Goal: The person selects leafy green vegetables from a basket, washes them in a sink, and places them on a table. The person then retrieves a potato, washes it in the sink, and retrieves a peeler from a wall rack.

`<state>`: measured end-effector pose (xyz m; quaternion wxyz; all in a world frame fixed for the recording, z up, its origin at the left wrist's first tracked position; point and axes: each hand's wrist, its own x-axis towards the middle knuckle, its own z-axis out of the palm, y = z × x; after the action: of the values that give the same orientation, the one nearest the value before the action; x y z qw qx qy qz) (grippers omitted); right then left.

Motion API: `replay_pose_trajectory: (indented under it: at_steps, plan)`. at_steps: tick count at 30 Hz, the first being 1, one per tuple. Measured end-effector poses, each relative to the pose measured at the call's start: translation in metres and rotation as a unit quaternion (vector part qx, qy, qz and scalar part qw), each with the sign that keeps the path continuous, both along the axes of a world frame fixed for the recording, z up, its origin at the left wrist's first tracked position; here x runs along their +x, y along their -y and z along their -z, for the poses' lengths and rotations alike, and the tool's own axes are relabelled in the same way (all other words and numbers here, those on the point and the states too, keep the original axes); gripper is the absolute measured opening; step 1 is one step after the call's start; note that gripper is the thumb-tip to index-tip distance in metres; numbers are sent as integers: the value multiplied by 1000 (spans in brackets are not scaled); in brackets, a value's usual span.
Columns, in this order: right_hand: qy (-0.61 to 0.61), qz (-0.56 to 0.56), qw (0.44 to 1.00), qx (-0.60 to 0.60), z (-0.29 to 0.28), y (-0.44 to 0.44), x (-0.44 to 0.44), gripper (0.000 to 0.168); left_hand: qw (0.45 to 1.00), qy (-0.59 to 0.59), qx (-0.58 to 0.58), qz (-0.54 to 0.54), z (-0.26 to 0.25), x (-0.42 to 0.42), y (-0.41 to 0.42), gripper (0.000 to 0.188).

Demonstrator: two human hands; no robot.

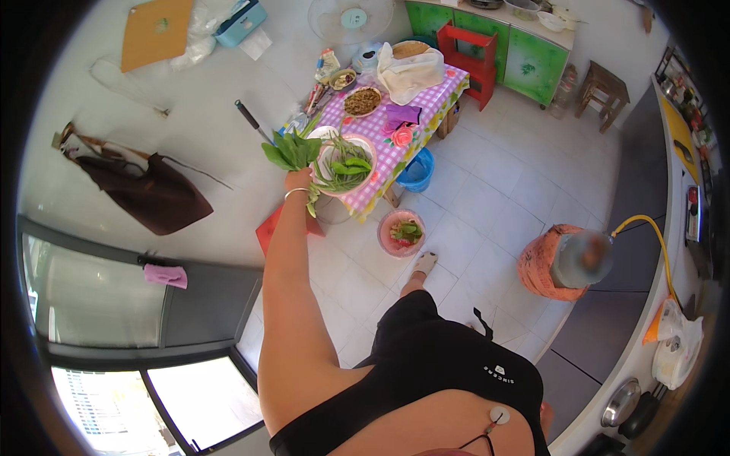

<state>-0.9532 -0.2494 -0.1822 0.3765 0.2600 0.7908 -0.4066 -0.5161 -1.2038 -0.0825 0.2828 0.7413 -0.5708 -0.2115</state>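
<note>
My left hand [298, 179], with a bangle at the wrist, grips a bunch of leafy greens [292, 149] at the near left corner of the table. Beside it, a pink-rimmed basin [373, 165] holds long green stems and a few broad leaves. The tablecloth [393, 137] is checked purple and white, with flowers. Farther along stand a plate of brown food [362, 102], a small bowl [343, 80] and a purple cloth [402, 116]. My right hand is hidden; only a bit of skin, perhaps of the right arm, shows at my right side.
On the tiled floor a pink bin [401, 233] with leafy scraps stands near my foot. A blue bucket [418, 171] is beside the table, a red stool [271, 231] at its near end. To the right stand a gas cylinder [576, 259] with a yellow hose and a long counter [639, 325].
</note>
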Motion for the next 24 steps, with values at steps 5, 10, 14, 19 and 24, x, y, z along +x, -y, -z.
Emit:
replay_pose_trajectory:
  at_steps: [5,10,14,19,24]
  plan:
    - [23,20,999,37,-33,97,35,13,985,149,9,91,90,-12,90,56]
    - [58,44,995,65,-64,193,90,13,986,108,122,44,115,-70,105,65]
    - [79,42,994,66,-72,258,116,13,982,121,106,95,144,-86,115,83]
    - [92,38,992,72,-84,310,133,13,945,182,203,183,221,-58,141,50]
    - [101,44,991,80,-87,331,144,13,955,178,228,71,241,-42,150,18]
